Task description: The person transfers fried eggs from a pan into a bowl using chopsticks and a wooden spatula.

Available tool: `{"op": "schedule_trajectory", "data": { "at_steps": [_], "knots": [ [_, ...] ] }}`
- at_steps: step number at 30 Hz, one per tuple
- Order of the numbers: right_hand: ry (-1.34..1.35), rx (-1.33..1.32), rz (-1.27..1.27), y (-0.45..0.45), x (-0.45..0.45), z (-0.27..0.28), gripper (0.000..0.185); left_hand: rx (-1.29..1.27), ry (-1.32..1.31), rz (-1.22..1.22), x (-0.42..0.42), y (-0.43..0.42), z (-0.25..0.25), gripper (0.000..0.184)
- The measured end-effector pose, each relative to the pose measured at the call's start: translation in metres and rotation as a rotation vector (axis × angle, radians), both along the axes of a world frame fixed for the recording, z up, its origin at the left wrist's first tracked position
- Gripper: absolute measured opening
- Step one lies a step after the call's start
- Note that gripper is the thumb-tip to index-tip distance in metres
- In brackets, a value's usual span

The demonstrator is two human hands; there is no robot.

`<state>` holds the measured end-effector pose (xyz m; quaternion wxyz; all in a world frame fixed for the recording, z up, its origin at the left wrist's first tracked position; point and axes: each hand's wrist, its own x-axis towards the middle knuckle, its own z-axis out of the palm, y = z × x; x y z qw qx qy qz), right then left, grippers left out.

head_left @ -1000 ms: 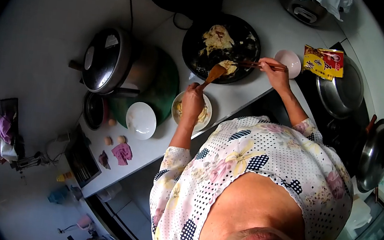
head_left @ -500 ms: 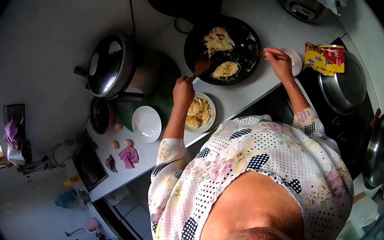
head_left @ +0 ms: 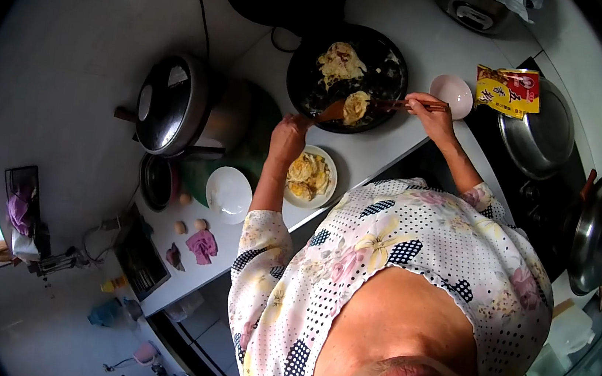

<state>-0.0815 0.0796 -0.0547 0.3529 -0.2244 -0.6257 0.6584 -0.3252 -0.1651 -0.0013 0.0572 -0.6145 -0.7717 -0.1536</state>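
My left hand [head_left: 289,137] is closed round the handle of a wooden spatula [head_left: 332,110], whose blade reaches into the round black pan [head_left: 311,85]. Chopsticks [head_left: 392,104] are gripped in my right hand [head_left: 430,116] and point left across the pan's rim. Between the spatula blade and the chopstick tips is a fried egg [head_left: 355,108], which looks folded or tipped up. Another fried egg [head_left: 342,65] lies flat farther back in the pan. Below my left wrist, a white plate [head_left: 333,184] holds cooked eggs. A small pink bowl [head_left: 451,94] stands beside my right hand.
To the left stand a lidded pot [head_left: 171,106] and a white bowl [head_left: 228,194]. Whole eggs [head_left: 200,224] and a purple cloth [head_left: 201,246] lie nearby. On the right, a yellow-red seasoning packet [head_left: 509,91] rests against a metal lid [head_left: 541,134] over the stove.
The spatula has moved right to the nearer egg and the chopsticks have come down to its other side. That egg has changed from lying flat to looking folded or tipped.
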Motion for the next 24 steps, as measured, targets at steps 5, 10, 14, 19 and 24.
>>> {"op": "schedule_trajectory", "data": {
  "at_steps": [5,10,14,19,24],
  "knots": [
    [0.053,0.036,-0.067,0.004,0.012,0.001,0.018,0.053,-0.159,0.044,0.016,0.006,-0.024,0.026],
    [0.029,0.032,-0.072,0.006,0.009,-0.004,0.018,0.06,-0.249,0.109,0.026,0.007,-0.034,0.029],
    [-0.033,0.061,-0.07,0.004,0.001,-0.002,0.018,0.174,-0.315,0.138,0.03,0.001,-0.039,0.032],
    [-0.005,0.049,0.004,0.006,-0.014,-0.002,0.018,0.184,-0.126,0.258,0.051,-0.008,-0.01,0.035],
    [-0.044,0.037,-0.007,0.008,-0.013,-0.01,0.018,0.132,-0.013,0.244,0.064,0.012,0.01,0.036]
  ]
}}
